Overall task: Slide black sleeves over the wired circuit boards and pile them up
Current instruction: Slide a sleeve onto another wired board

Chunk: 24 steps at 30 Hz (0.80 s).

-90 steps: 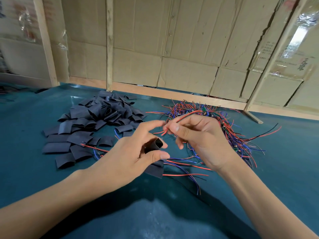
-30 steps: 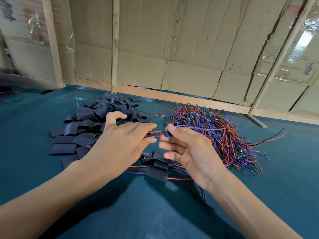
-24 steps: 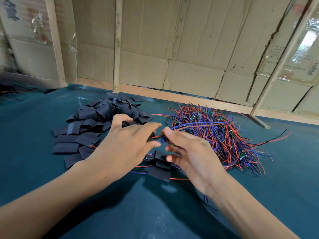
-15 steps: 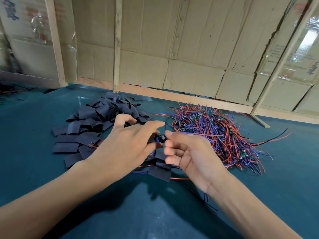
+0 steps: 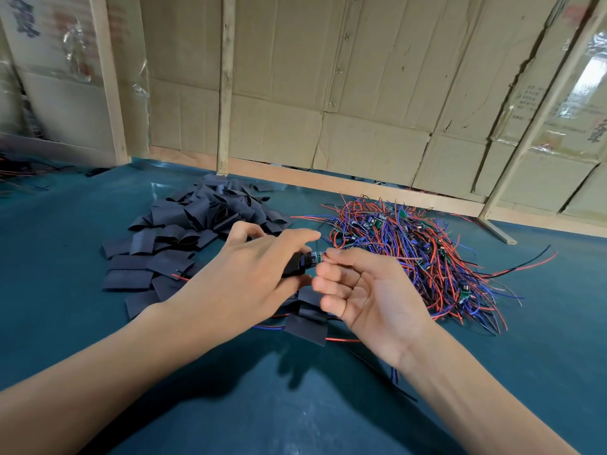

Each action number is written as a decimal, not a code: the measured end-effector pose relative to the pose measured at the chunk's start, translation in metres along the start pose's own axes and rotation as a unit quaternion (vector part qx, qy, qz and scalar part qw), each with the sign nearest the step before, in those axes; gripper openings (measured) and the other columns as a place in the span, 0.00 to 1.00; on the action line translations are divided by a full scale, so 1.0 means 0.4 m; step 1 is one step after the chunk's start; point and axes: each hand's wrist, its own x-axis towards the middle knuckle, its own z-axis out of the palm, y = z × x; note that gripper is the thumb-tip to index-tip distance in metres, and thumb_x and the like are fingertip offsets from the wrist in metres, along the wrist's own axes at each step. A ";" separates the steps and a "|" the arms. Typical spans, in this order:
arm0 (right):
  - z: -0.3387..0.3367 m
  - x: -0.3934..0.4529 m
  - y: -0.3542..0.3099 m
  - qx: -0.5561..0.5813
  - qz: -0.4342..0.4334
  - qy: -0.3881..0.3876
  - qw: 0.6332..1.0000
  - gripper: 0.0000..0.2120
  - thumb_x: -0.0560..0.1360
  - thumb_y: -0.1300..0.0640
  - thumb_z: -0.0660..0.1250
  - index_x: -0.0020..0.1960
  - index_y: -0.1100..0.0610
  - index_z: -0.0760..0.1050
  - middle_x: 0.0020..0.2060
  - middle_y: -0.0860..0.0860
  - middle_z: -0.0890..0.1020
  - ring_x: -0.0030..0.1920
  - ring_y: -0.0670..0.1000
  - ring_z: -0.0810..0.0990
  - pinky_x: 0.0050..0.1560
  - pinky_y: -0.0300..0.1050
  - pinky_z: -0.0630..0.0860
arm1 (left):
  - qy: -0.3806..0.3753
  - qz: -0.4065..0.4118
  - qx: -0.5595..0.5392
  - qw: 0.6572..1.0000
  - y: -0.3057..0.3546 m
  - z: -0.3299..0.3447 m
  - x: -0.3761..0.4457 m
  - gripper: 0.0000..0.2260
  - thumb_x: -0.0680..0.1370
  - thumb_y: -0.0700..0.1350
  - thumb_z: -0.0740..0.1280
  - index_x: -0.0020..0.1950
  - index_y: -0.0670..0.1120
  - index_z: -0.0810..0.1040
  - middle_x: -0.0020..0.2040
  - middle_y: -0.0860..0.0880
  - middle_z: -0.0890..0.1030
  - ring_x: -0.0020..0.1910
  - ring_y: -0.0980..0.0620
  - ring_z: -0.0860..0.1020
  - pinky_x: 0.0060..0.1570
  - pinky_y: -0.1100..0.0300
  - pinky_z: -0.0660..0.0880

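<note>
- Left hand (image 5: 249,280): my grip is closed round one black sleeve (image 5: 293,266), held above the surface (image 5: 65,323) with its open mouth turned toward the right hand.
- Right hand (image 5: 364,290): my fingertips (image 5: 331,254) pinch the near end of a small circuit board (image 5: 314,257); the other fingers lie loosely curled, palm up.
- Board and sleeve: the board's far end sits at or just inside the sleeve mouth; most of it shows between the two hands. How deep it has gone I cannot tell.
- Step in hand, as I judge it: feeding the board into the sleeve, barely begun.
- Next move calls for: pushing the board straight along the sleeve axis while the left grip keeps the mouth open, wires trailing clear.
- Supply: loose sleeves (image 5: 184,231) heaped at left, unsleeved wired boards (image 5: 410,251) tangled at right.
- Finished pieces (image 5: 307,323): a few lie under my hands, near the front.
</note>
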 end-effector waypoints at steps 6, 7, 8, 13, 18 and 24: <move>0.002 0.001 0.008 -0.036 -0.043 -0.002 0.998 0.07 0.64 0.57 0.74 0.39 0.59 0.86 0.38 0.60 0.85 0.36 0.55 0.86 0.28 0.42 0.79 | -0.014 -0.010 -0.042 0.999 0.007 -0.006 0.004 0.23 0.69 0.38 0.69 0.64 0.39 0.76 0.50 0.49 0.85 0.48 0.56 0.69 0.52 0.63 0.65; 0.002 0.000 0.008 -0.043 -0.049 0.001 0.998 0.06 0.65 0.58 0.74 0.39 0.60 0.85 0.38 0.60 0.85 0.36 0.55 0.86 0.28 0.42 0.79 | -0.018 -0.010 -0.050 0.999 0.008 -0.007 0.004 0.23 0.69 0.38 0.70 0.65 0.39 0.75 0.50 0.48 0.85 0.49 0.56 0.70 0.52 0.64 0.65; 0.000 0.002 0.009 -0.050 -0.055 0.003 0.997 0.04 0.67 0.59 0.74 0.39 0.60 0.85 0.38 0.60 0.85 0.36 0.55 0.86 0.29 0.42 0.79 | -0.024 -0.011 -0.059 0.998 0.007 -0.007 0.003 0.24 0.70 0.37 0.71 0.66 0.39 0.74 0.51 0.49 0.85 0.49 0.56 0.70 0.52 0.64 0.65; 0.002 0.001 0.017 -0.073 -0.064 -0.004 0.995 0.09 0.75 0.63 0.70 0.38 0.59 0.86 0.38 0.61 0.85 0.37 0.56 0.86 0.30 0.43 0.80 | -0.051 -0.045 -0.100 0.993 0.004 -0.005 -0.008 0.31 0.74 0.38 0.73 0.72 0.53 0.64 0.59 0.54 0.81 0.54 0.52 0.77 0.57 0.60 0.72; 0.004 0.000 0.026 -0.109 -0.081 -0.015 0.991 0.04 0.73 0.64 0.72 0.42 0.60 0.86 0.36 0.58 0.83 0.33 0.53 0.83 0.27 0.42 0.78 | -0.067 -0.001 -0.078 0.995 0.008 -0.004 -0.007 0.28 0.73 0.36 0.73 0.72 0.41 0.69 0.56 0.51 0.83 0.49 0.50 0.77 0.53 0.65 0.66; -0.004 0.011 0.042 -0.196 -0.129 0.027 0.972 0.03 0.73 0.63 0.75 0.43 0.63 0.84 0.32 0.56 0.80 0.29 0.52 0.77 0.24 0.42 0.74 | -0.068 -0.021 -0.109 0.991 0.010 0.008 -0.015 0.33 0.77 0.42 0.71 0.78 0.53 0.59 0.59 0.59 0.80 0.52 0.53 0.75 0.52 0.68 0.64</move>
